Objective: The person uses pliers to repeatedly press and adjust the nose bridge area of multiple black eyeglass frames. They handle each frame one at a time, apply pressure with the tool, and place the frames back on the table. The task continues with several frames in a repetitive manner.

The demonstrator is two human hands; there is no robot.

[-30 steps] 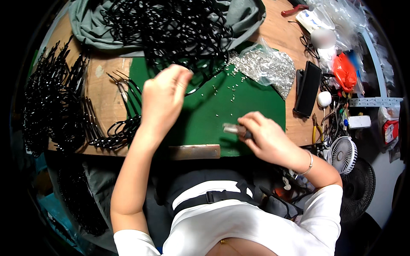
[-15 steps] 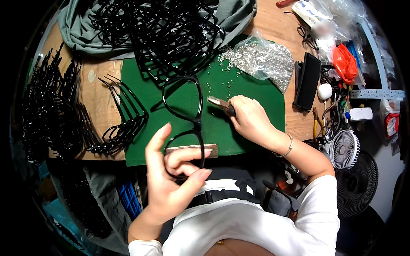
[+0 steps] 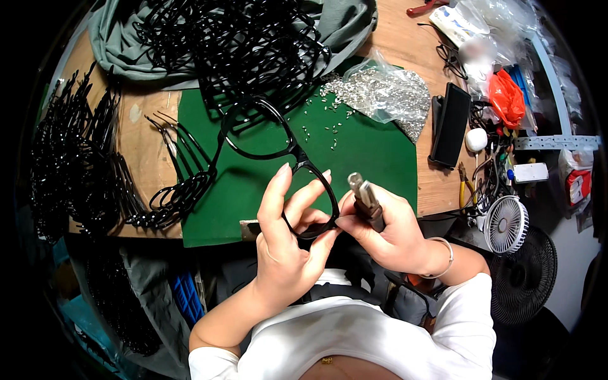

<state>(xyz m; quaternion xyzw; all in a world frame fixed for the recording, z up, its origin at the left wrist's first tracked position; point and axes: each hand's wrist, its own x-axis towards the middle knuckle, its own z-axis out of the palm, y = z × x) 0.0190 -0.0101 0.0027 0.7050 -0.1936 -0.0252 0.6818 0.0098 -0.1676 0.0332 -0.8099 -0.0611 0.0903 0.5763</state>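
My left hand [image 3: 285, 259] grips a black eyeglass frame [image 3: 299, 154] by its lower rim, fingers reaching through the lens opening and the thumb along the edge. The frame hangs tilted over the green mat [image 3: 373, 149], its other rim toward the pile of black frames [image 3: 234, 57]. In my right hand [image 3: 402, 234] are pliers [image 3: 366, 201], jaws pointing up and away; the handles are mostly hidden in the palm. The right thumb and forefinger meet the frame's near corner, close to the left thumb. Whether a small part is pinched there, I cannot make out.
Small silvery metal pieces spill from a clear bag [image 3: 396, 88] at the mat's far right. Bundles of thin black parts [image 3: 73, 158] lie at left. A black phone [image 3: 450, 123], yellow-handled pliers [image 3: 465, 187] and a white fan [image 3: 506, 224] are at right.
My right hand has come back from the mat with the pliers to the frame's corner. My left hand has moved right, and the frame has tilted, its far rim leaning left.
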